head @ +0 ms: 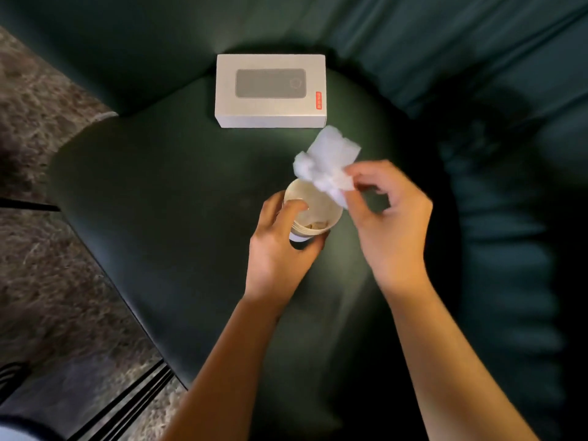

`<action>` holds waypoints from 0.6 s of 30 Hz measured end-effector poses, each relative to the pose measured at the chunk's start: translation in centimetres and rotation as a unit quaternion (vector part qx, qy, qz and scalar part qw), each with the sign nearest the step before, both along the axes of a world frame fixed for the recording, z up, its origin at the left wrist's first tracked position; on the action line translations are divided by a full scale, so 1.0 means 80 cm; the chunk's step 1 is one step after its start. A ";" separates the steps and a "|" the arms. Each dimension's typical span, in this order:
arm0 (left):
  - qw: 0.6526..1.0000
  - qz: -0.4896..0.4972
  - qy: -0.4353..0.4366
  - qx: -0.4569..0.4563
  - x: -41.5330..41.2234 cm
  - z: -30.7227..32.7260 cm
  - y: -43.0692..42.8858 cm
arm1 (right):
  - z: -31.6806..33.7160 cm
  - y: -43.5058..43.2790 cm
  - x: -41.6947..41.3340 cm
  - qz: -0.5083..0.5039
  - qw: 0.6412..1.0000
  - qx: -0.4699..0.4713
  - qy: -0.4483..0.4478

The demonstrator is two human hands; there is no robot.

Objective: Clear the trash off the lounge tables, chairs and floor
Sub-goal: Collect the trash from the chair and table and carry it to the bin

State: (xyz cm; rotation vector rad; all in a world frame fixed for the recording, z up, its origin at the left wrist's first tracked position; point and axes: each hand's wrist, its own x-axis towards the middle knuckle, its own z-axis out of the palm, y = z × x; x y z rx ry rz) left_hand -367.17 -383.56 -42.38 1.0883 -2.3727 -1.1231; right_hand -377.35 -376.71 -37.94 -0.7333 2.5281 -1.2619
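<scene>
Over the dark green chair seat (178,198), my left hand (280,246) grips a paper cup (318,211), fingers round its wall and thumb hooked over the rim. Scraps lie inside the cup at its bottom. My right hand (388,214) pinches a crumpled white tissue (327,160) between thumb and fingertips. The tissue hangs just above the cup's open mouth and its lower end overlaps the rim.
A white product box (270,90) with a phone-like picture and a red sticker lies on the seat near the backrest. Brown carpet (41,128) borders the chair on the left. A dark table edge (127,405) runs along the lower left.
</scene>
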 end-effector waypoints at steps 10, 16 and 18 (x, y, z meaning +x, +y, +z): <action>0.999 0.039 -0.016 0.013 0.034 0.025 0.005 | -0.001 0.002 0.044 0.136 0.967 0.205 0.066; 0.998 -0.007 -0.023 -0.064 0.048 0.027 -0.012 | 0.000 -0.015 0.052 0.253 0.933 0.256 0.008; 0.998 -0.004 -0.031 -0.061 0.052 0.026 -0.021 | 0.000 -0.026 0.051 0.288 0.928 0.236 -0.021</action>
